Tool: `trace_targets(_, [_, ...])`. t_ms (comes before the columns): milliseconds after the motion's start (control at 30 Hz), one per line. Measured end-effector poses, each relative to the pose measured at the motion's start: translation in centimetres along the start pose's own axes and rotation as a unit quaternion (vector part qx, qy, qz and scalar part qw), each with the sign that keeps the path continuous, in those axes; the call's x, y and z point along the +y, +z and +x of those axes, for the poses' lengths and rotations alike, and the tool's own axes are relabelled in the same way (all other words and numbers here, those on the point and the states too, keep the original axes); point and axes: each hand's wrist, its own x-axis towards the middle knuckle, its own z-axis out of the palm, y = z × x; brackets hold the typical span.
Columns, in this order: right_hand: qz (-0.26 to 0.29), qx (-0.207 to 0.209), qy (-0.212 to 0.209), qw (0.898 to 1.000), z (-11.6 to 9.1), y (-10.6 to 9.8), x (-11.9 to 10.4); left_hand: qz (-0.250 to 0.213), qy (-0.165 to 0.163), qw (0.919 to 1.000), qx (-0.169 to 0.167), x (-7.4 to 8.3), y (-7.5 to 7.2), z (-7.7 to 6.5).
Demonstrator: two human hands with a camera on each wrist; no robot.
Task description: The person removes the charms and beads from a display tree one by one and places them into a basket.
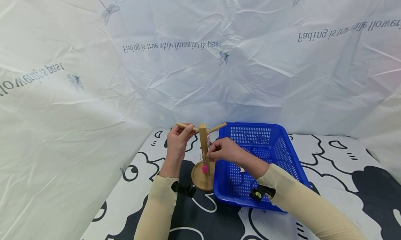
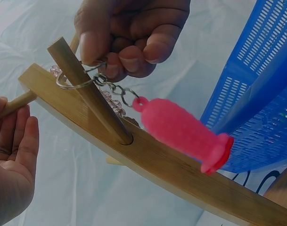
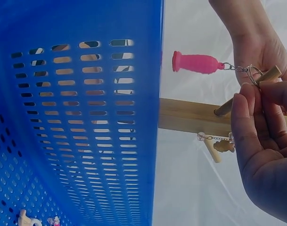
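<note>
Pink keychain [image 2: 181, 127] in right fingers [image 3: 247, 120]; sheet [image 1: 188, 76] reads "flowering".

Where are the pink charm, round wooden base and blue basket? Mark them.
Pink charm [image 2: 182, 128]: left wrist view, middle of its body.
Round wooden base [image 1: 198, 183]: head view, its bare top.
Blue basket [image 1: 233, 200]: head view, its near rim.

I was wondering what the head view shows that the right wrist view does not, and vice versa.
Only the head view shows the round wooden base and the printed lettering. Only the right wrist view shows the small brown charm. Both show the pink charm, the blue basket, the wooden post, the left hand and the right hand.
</note>
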Motion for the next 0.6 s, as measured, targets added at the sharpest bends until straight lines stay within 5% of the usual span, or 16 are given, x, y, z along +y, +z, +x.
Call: trace_targets(600, [-0.007,-0.019,-0.033,0.999,-0.58,-0.1,-0.15,0.0,-0.003,1.0,0.008,0.26,0.31,-0.12])
